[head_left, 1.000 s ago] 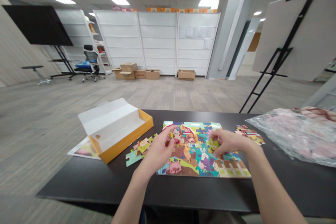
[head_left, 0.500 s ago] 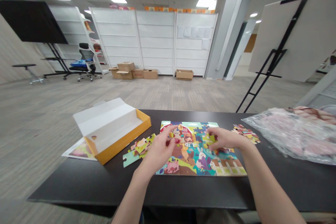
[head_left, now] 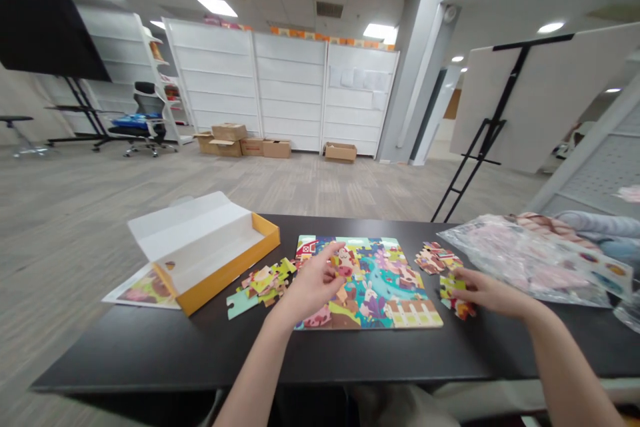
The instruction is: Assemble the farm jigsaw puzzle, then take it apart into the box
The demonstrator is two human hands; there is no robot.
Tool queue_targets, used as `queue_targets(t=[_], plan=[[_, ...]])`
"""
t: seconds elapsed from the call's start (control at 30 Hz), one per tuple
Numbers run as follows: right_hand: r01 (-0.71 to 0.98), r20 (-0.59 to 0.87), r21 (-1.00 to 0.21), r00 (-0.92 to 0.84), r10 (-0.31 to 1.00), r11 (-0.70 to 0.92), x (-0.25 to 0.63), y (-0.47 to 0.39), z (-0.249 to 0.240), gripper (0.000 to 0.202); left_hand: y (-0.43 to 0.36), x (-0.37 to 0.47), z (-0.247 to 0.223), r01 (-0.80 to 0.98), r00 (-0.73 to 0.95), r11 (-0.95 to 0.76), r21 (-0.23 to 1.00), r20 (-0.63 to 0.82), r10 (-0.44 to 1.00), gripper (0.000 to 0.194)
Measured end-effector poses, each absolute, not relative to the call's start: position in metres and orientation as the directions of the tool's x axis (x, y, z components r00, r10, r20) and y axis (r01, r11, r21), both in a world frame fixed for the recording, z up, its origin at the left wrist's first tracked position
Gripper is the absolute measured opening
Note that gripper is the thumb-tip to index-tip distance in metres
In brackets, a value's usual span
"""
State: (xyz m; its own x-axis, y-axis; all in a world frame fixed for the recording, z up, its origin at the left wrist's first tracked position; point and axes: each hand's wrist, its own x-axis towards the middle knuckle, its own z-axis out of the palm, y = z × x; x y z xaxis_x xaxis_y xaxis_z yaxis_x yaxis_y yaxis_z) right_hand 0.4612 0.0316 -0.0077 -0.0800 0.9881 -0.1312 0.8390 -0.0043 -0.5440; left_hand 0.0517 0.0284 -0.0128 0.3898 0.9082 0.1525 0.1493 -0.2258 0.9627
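A colourful farm puzzle (head_left: 375, 293) lies flat on the black table, with a rabbit, a cow and a fence on it. Over its left part is my left hand (head_left: 317, 280), fingers bent, by the cow's face; whether it pinches a piece is hidden. Right of the puzzle, my right hand (head_left: 483, 290) grips a few joined green and red puzzle pieces (head_left: 451, 290) at the table surface. Just behind them are loose brown and pink pieces (head_left: 434, 257). Another heap of green and yellow pieces (head_left: 265, 281) lies left of the puzzle.
An open yellow box (head_left: 225, 270) with a white inside stands on the table (head_left: 200, 353) at the left, over a printed sheet (head_left: 143, 290). Clear plastic bags (head_left: 530, 260) with pink contents lie at the right. A board on a black stand (head_left: 470, 167) rises beyond.
My right hand has moved right, off the puzzle, with the green and red pieces. My left hand stays near the cow. The view has turned slightly right.
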Motion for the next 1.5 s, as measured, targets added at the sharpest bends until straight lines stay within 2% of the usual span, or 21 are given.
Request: queue_targets(t=[0.07, 0.17, 0.27, 0.33, 0.43, 0.53, 0.63, 0.73, 0.83, 0.97, 1.1, 1.23, 1.37, 1.5], plan=[[0.847, -0.232, -0.531, -0.105, 0.967, -0.036, 0.465, 0.026, -0.010, 0.052, 0.029, 0.057, -0.014, 0.119, 0.400, -0.228, 0.966, 0.164, 0.902, 0.067], [0.864, -0.251, -0.500, -0.077, 0.965, -0.061, 0.465, 0.026, -0.011, 0.048, 0.027, 0.061, -0.011, 0.135, 0.405, -0.240, 0.961, 0.168, 0.899, 0.068], [0.930, -0.145, -0.365, -0.002, 0.989, -0.051, 0.461, 0.032, -0.005, 0.038, 0.025, 0.062, -0.010, 0.176, 0.413, -0.269, 0.947, 0.177, 0.893, 0.067], [0.943, -0.043, -0.333, 0.005, 0.999, -0.019, 0.450, 0.036, 0.006, 0.032, 0.026, 0.060, -0.011, 0.200, 0.411, -0.294, 0.935, 0.192, 0.891, 0.067], [0.893, 0.062, -0.446, -0.032, 0.998, 0.056, 0.404, 0.042, 0.029, 0.034, 0.029, 0.057, -0.015, 0.247, 0.386, -0.324, 0.913, 0.214, 0.897, 0.065], [0.776, 0.146, -0.586, -0.183, 0.972, 0.234, 0.335, 0.048, 0.048, 0.032, 0.033, 0.057, -0.016, 0.294, 0.358, -0.378, 0.878, 0.266, 0.895, 0.063], [0.597, 0.144, -0.715, -0.384, 0.912, 0.364, 0.275, 0.055, 0.049, 0.034, 0.034, 0.061, -0.014, 0.300, 0.370, -0.421, 0.856, 0.303, 0.878, 0.063], [0.510, 0.124, -0.784, -0.429, 0.895, 0.353, 0.251, 0.061, 0.037, 0.032, 0.035, 0.066, -0.015, 0.268, 0.383, -0.422, 0.866, 0.306, 0.872, 0.068], [0.536, 0.118, -0.790, -0.346, 0.931, 0.299, 0.263, 0.066, 0.020, 0.027, 0.035, 0.069, -0.020, 0.359, 0.350, -0.468, 0.808, 0.348, 0.870, 0.069], [0.658, 0.056, -0.725, -0.237, 0.970, 0.203, 0.294, 0.074, -0.001, 0.017, 0.036, 0.069, -0.027, 0.628, 0.399, -0.526, 0.574, 0.342, 0.851, 0.057], [0.706, 0.014, -0.691, -0.202, 0.979, 0.155, 0.306, 0.079, -0.021, 0.013, 0.038, 0.067, -0.033, 0.726, 0.470, -0.551, 0.412, 0.288, 0.835, 0.045], [0.701, 0.028, -0.700, -0.162, 0.986, 0.135, 0.304, 0.083, -0.033, 0.013, 0.039, 0.067, -0.037, 0.756, 0.496, -0.554, 0.349, 0.247, 0.832, 0.037], [0.625, 0.043, -0.767, -0.173, 0.984, 0.144, 0.302, 0.086, -0.037, 0.013, 0.039, 0.069, -0.038, 0.782, 0.490, -0.537, 0.316, 0.220, 0.844, 0.031], [0.694, 0.049, -0.713, -0.096, 0.994, 0.102, 0.300, 0.087, -0.040, 0.009, 0.037, 0.070, -0.037, 0.787, 0.485, -0.532, 0.314, 0.218, 0.847, 0.033]])
